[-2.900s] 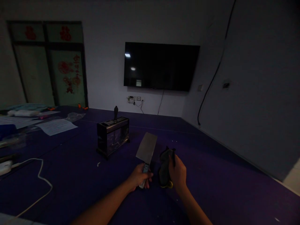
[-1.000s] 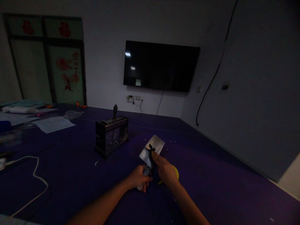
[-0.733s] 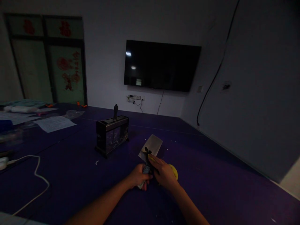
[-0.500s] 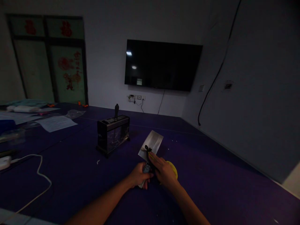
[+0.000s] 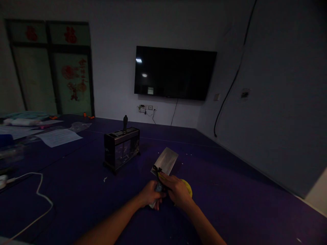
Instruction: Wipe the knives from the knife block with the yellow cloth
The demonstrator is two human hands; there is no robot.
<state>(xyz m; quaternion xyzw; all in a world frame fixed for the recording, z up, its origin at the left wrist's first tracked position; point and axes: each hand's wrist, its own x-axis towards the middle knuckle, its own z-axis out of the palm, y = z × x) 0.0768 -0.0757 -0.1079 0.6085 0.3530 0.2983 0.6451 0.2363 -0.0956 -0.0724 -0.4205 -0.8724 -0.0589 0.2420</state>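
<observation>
A broad-bladed cleaver (image 5: 168, 160) is over the purple table (image 5: 235, 200), its blade slanting up and away to the right. The person's left hand (image 5: 149, 194) is clamped around its patterned handle (image 5: 158, 187). The right hand (image 5: 178, 192) lies over a soft black-and-yellow item (image 5: 188, 188) at the blade's lower end, fingers together; in this dim light one cannot tell whether they grip it. Beyond, leftward, stands a dark knife block (image 5: 122, 149) with one black handle (image 5: 125, 124) rising from it. A printed sheet (image 5: 59, 137) and white cable (image 5: 38, 190) lie farther left, and a television (image 5: 175, 73) hangs behind
</observation>
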